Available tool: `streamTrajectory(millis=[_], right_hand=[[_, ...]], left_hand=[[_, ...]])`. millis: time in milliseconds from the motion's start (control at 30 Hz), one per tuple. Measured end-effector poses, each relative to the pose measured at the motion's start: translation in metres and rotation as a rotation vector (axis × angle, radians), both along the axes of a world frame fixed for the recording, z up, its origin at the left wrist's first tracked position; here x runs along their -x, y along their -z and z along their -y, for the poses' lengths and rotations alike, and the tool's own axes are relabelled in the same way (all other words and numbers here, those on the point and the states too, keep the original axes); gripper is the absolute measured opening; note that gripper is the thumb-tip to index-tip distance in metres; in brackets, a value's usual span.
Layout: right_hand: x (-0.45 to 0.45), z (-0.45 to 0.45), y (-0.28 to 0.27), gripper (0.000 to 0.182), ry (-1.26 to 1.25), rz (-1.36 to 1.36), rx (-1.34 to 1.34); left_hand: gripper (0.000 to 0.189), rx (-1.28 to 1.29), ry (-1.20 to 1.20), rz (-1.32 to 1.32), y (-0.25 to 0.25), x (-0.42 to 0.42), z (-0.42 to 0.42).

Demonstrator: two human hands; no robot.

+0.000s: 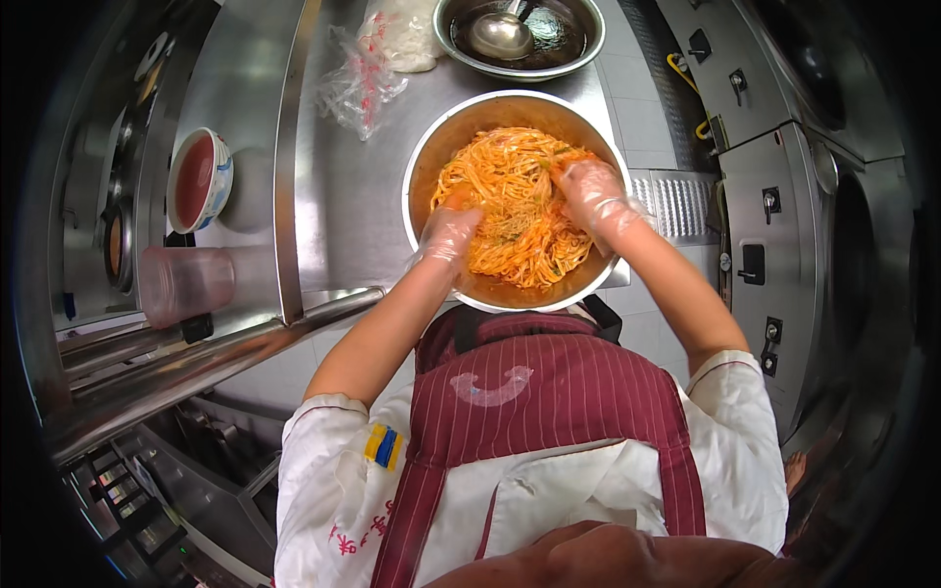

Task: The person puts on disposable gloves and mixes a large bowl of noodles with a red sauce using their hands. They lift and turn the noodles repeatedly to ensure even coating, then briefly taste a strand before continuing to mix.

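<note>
A wide metal bowl (445,138) stands at the table's front edge, close to my apron. It holds a heap of orange-red sauced noodles (507,165) with bits of green and a pale brown shredded or ground topping (518,220) near the middle. My left hand (450,229), in a clear plastic glove, grips noodles at the left side of the heap, its fingertips hidden. On the right, my right hand (590,192), gloved the same way, is closed around more noodles, and strands cover its fingertips.
Beyond stands a metal basin (447,45) of dark liquid with a ladle (502,35) in it. Beside it lie a plastic bag (403,33) of pale contents and crumpled plastic (360,92). A bowl of red liquid (197,180) and a plastic container (187,285) sit left; stove fronts (768,213) stand right.
</note>
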State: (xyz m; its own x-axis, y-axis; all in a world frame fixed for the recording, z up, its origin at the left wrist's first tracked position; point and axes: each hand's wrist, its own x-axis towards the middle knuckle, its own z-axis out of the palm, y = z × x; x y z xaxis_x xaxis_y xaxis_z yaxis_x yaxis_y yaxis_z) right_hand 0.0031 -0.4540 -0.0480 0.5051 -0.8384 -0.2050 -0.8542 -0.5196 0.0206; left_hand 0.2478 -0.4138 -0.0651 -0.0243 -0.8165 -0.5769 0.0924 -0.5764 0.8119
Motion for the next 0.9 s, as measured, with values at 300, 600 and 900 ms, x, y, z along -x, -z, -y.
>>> streamTrajectory(millis=[300,600,900], right_hand=[[-0.021,-0.052,0.003,0.015,-0.303,0.418,-0.109],[0.009,-0.003,0.012,0.074,0.566,0.611,-0.267],[-0.036,0.005,0.018,0.069,0.918,1.538,-1.02]], left_hand=[[0.076,0.148,0.052,0.024,-0.02,0.005,-0.013],[0.066,0.045,-0.066,0.121,0.011,-0.003,0.02],[0.058,-0.174,-0.119,-0.631,0.047,0.03,0.022]])
